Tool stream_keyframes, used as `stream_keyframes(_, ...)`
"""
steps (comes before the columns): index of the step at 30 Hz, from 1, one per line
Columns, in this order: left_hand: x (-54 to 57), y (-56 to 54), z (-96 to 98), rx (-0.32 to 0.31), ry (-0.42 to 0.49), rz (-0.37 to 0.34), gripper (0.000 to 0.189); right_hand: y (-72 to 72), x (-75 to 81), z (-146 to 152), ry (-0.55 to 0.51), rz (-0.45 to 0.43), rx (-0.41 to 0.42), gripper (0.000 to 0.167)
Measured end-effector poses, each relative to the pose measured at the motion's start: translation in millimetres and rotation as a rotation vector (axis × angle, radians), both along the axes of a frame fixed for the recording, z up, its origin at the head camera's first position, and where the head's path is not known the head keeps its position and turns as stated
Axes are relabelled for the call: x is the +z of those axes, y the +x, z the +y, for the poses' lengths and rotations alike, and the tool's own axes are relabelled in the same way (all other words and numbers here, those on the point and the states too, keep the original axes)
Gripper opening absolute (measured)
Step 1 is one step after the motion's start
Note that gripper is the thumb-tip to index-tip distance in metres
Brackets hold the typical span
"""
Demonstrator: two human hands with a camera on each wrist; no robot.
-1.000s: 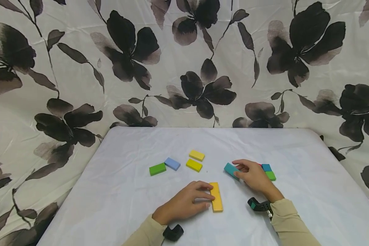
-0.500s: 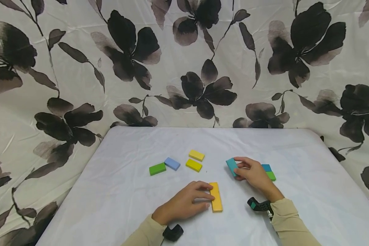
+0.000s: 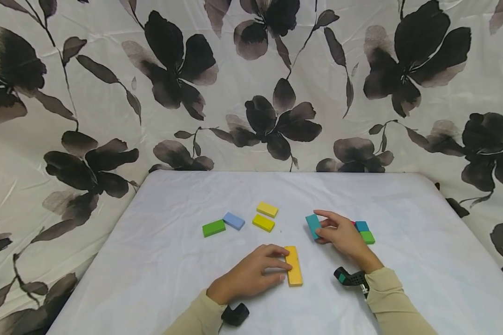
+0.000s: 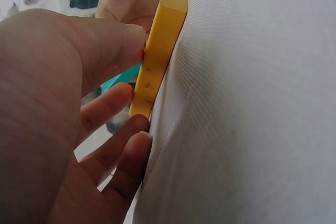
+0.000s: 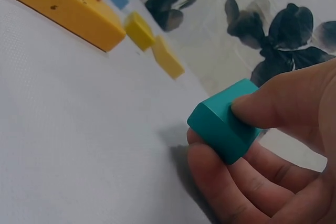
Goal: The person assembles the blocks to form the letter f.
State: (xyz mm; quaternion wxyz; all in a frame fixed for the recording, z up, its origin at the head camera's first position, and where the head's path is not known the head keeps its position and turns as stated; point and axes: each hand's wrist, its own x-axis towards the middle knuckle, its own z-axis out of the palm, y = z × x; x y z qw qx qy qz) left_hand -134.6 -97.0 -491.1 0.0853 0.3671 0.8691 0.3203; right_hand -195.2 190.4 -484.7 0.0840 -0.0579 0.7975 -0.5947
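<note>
My right hand (image 3: 339, 234) pinches a teal block (image 3: 313, 226) between thumb and fingers. In the right wrist view the thumb presses one face of that teal block (image 5: 227, 121), and the fingers curl beneath it, just over the cloth. A long orange-yellow block (image 3: 294, 266) lies on the white cloth, pointing away from me. My left hand (image 3: 253, 272) rests beside its left edge with relaxed, spread fingers touching it. In the left wrist view, the thumb and a finger of my left hand (image 4: 84, 103) touch the near side of the orange-yellow block (image 4: 160, 51).
Two yellow blocks (image 3: 263, 223), a blue block (image 3: 234, 221) and a green block (image 3: 214, 228) lie at the back left of the table (image 3: 151, 279). Behind my right hand are another blue block (image 3: 362, 226), a green one (image 3: 366, 237) and a mostly hidden red one (image 3: 354, 223).
My right hand has picked up the teal block and turned it from a slant to a steeper angle, then shifted slightly left. The left hand and the orange-yellow block stay in place.
</note>
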Motion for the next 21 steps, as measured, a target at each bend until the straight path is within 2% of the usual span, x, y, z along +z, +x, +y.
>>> stream_keyframes(14, -2.4, -2.1, 0.2, -0.016, 0.009, 0.049, 0.027, 1.7, -0.3, -8, 0.017, -0.019, -0.017, 0.056)
stream_keyframes(21, -1.0, -1.5, -0.1, -0.006, 0.005, 0.031, 0.027, 0.3, 0.0, -14, -0.004, -0.020, -0.004, 0.054)
